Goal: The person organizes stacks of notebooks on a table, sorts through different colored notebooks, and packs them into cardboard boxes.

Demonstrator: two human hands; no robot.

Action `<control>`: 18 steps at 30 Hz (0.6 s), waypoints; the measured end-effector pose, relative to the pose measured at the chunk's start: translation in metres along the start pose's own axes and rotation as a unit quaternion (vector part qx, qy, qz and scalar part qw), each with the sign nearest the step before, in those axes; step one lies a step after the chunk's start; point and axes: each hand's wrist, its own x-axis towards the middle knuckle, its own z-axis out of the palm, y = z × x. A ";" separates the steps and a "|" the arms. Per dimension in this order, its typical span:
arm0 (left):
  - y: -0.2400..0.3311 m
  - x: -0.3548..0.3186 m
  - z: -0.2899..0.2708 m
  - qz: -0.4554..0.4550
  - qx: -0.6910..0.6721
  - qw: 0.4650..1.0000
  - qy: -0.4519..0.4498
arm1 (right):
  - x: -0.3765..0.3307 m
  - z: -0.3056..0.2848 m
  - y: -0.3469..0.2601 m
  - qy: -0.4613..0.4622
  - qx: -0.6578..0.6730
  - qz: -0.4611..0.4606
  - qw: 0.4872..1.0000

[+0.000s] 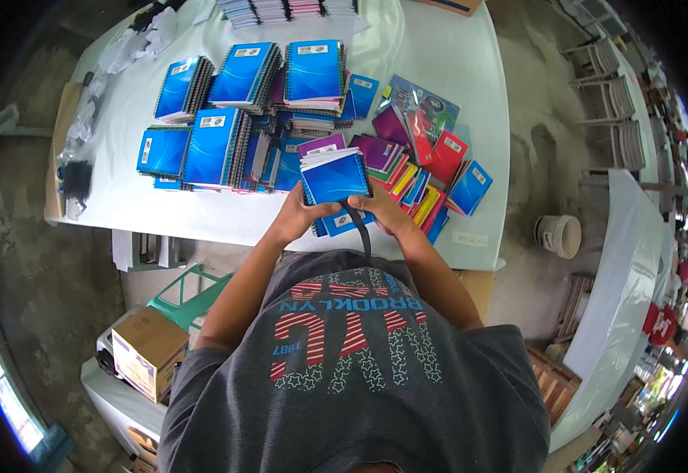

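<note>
A small stack of spiral notebooks with a blue cover is between my two hands, near the front edge of the table. My left hand is closed on the stack's lower left corner, thumb on top. On the lower right corner, my right hand grips it the same way. From between my thumbs a dark strip hangs down toward my shirt; its kind I cannot make out. Another blue notebook shows just below the held stack. Most of my fingers are hidden under the notebooks.
Stacks of blue spiral notebooks stand at the left of the white table. Colourful smaller notebooks lie piled at the right, beside a red notebook. A green stool, a cardboard box and a bucket surround the table.
</note>
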 end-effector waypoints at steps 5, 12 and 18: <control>0.000 -0.010 0.010 0.159 0.070 0.973 0.150 | 0.006 0.002 0.011 0.048 0.037 -0.032 0.998; -0.100 -0.001 0.000 0.118 0.091 0.986 0.075 | 0.016 -0.027 0.095 0.017 -0.262 -0.148 0.953; -0.138 -0.001 0.003 0.094 0.125 0.981 0.111 | 0.008 -0.026 0.111 0.034 -0.219 -0.092 0.971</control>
